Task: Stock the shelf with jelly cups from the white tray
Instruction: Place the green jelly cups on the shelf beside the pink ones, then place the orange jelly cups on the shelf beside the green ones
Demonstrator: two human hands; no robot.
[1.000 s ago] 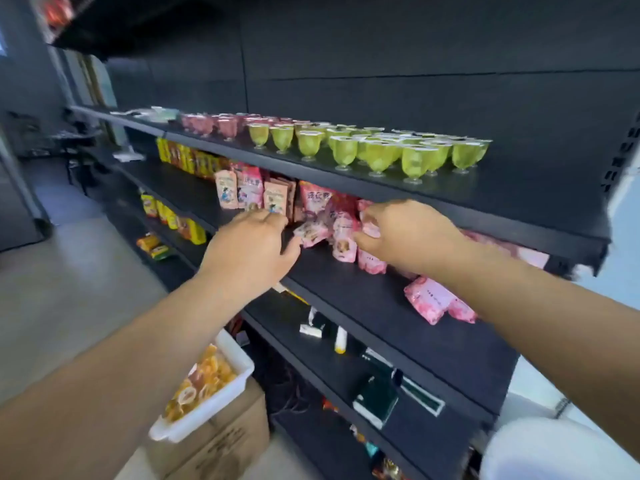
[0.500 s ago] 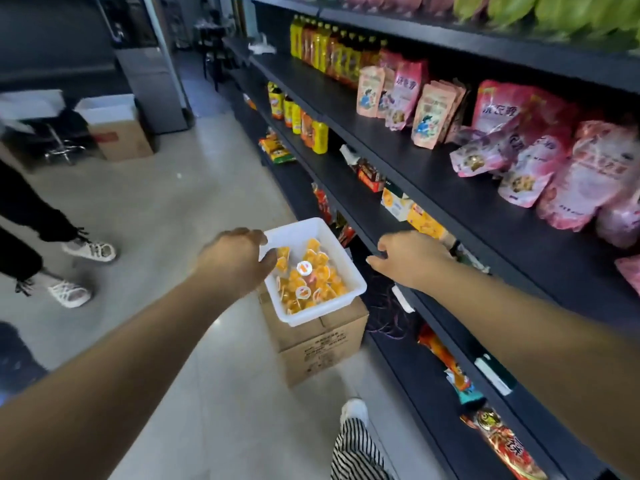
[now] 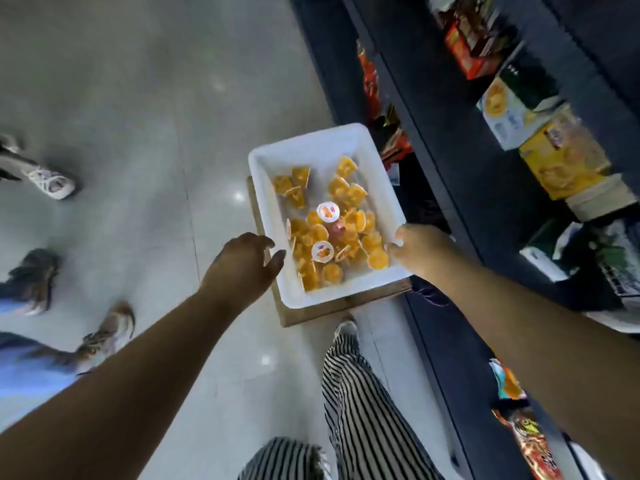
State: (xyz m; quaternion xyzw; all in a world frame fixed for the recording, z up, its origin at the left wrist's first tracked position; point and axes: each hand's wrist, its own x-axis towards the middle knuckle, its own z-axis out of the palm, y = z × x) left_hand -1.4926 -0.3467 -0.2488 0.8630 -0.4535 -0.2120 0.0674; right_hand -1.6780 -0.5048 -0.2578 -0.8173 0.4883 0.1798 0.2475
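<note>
Jelly cups [image 3: 332,237] in white tray [image 3: 311,147] | left hand [image 3: 242,261] loosely spread at rim | right hand [image 3: 420,251] curled, grip unclear

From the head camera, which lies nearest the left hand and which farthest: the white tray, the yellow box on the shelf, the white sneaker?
From the left hand:
1. White tray, just to its right.
2. White sneaker, far left on the floor.
3. Yellow box, on the shelf at right.
</note>
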